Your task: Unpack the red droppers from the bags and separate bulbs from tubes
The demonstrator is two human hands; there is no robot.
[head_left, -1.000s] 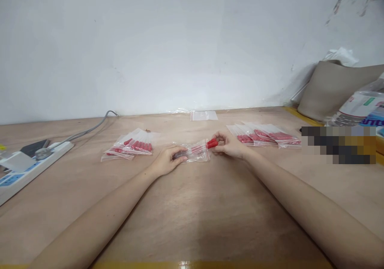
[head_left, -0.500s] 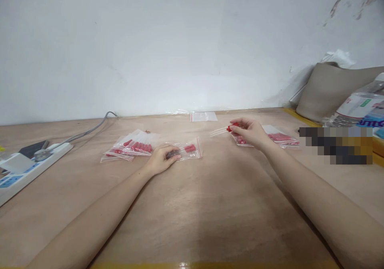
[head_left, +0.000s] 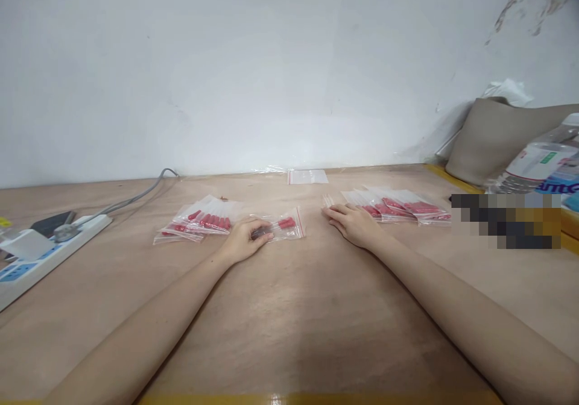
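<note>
My left hand (head_left: 246,240) rests on the wooden table (head_left: 289,308) with its fingers curled over the left end of a small clear zip bag (head_left: 283,227) that holds red-capped clear tubes. My right hand (head_left: 351,222) lies flat, palm down, fingers stretched toward the bag's right side, with nothing in it. Just behind its fingers lies a pile of loose red-capped tubes (head_left: 393,206). A stack of filled zip bags (head_left: 201,221) lies to the left of my left hand.
An empty clear zip bag (head_left: 307,176) lies near the wall. A white power strip (head_left: 40,254) with a grey cable sits at the left. At the right stand a beige bag (head_left: 506,137), a plastic water bottle (head_left: 538,161) and a blurred-out patch.
My right hand drew one red-capped tube out of the bag, carried it right to the loose pile, let it go and came back flat on the table. The left hand stayed on the bag.
</note>
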